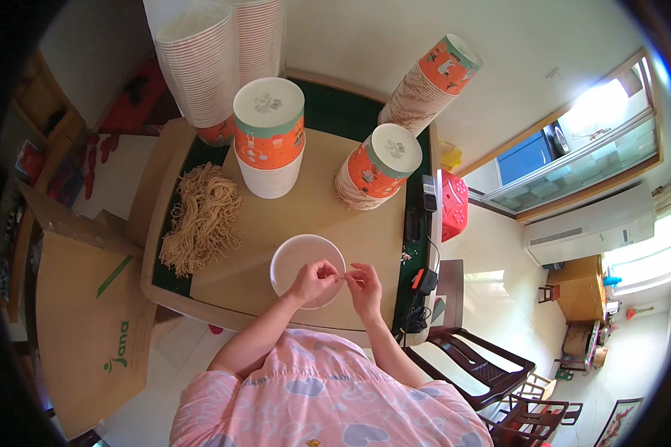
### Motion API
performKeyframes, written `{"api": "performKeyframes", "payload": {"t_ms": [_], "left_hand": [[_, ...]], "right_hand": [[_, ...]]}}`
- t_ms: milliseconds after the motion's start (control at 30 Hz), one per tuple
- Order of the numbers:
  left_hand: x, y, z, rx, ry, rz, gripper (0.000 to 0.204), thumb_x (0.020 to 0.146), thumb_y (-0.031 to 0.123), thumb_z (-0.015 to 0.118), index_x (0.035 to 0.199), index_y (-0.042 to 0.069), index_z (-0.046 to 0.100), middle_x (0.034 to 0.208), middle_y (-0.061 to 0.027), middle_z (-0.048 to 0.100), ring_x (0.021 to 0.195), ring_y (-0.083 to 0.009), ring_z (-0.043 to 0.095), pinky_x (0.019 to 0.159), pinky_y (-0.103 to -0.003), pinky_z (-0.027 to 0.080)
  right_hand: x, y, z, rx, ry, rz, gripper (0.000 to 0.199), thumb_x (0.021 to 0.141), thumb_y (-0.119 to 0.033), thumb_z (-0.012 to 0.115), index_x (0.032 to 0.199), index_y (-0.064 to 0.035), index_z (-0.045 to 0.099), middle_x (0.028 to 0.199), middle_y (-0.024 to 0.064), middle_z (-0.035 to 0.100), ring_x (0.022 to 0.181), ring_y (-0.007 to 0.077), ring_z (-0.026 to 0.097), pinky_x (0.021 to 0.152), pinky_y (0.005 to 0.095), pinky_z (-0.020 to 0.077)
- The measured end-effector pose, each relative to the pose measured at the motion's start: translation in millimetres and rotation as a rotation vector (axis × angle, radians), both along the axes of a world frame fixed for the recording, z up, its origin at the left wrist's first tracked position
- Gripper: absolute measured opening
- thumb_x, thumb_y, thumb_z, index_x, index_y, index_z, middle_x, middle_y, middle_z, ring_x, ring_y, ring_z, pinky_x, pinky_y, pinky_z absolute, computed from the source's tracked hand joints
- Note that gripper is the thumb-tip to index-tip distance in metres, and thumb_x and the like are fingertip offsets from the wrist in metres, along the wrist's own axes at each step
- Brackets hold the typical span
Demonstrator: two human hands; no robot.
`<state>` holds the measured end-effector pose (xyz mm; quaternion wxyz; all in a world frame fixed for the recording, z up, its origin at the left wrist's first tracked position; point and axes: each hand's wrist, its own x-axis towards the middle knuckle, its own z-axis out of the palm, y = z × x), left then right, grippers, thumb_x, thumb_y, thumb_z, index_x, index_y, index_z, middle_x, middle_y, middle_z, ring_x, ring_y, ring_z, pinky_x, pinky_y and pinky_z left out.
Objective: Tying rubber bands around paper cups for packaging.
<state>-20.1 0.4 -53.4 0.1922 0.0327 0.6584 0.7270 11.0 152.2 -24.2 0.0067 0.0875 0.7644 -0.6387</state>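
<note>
Right in front of me, a white paper tub [294, 257] stands with its mouth up on the brown board. Over its near right side my left hand [314, 283] and my right hand [364, 289] meet, fingertips pinched close together. A thin pale strand, hard to make out, seems to run between the fingers and dangle below the left hand. To the left lies a tangled heap of beige strings [201, 220]. Beyond the tub, two stacks of upside-down paper tubs with orange and green printing, a left one [268, 149] and a right one [380, 167], rest on the table.
More tubs lean in a tall stack [432, 82] at the back right; bagged white stacks [201, 71] rise at the back left. Along the right edge lie a black cable [414, 320] and an orange-black device [424, 281]. A cardboard box [89, 320] flanks the left, a dark chair [484, 365] the right.
</note>
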Motion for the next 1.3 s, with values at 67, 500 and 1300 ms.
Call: {"api": "performKeyframes", "payload": {"t_ms": [67,500,1300], "left_hand": [[0,0,-3,0.002,-0.003,-0.002,0.003,0.080,0.000,0.061,0.082,0.000,0.059,0.079,-0.0026,0.063,0.074,-0.0080,0.060,0.067,-0.022,0.049],[0,-2,-6,0.131,-0.215,-0.009,0.005,0.081,0.007,0.061,0.084,0.003,0.061,0.071,-0.0005,0.062,0.052,-0.0027,0.048,0.043,-0.018,0.035],[5,7,2,0.375,-0.301,0.016,0.006,0.082,0.009,0.063,0.085,0.003,0.062,0.063,0.0038,0.054,0.051,-0.0040,0.046,0.045,-0.019,0.037]], "right_hand": [[3,1,0,0.107,0.047,-0.060,0.026,0.079,0.001,0.065,0.102,-0.0035,0.055,0.084,0.0054,0.063,0.078,0.0117,0.060,0.069,0.0230,0.0490],[10,-4,14,0.352,0.093,0.030,0.013,0.076,-0.008,0.070,0.083,-0.0020,0.061,0.076,0.0084,0.060,0.066,0.0159,0.058,0.060,0.0266,0.0482],[15,9,-5,0.059,-0.031,0.068,0.007,0.081,-0.007,0.064,0.084,-0.0006,0.062,0.073,0.0027,0.060,0.065,0.0100,0.056,0.060,0.0234,0.0460]]}}
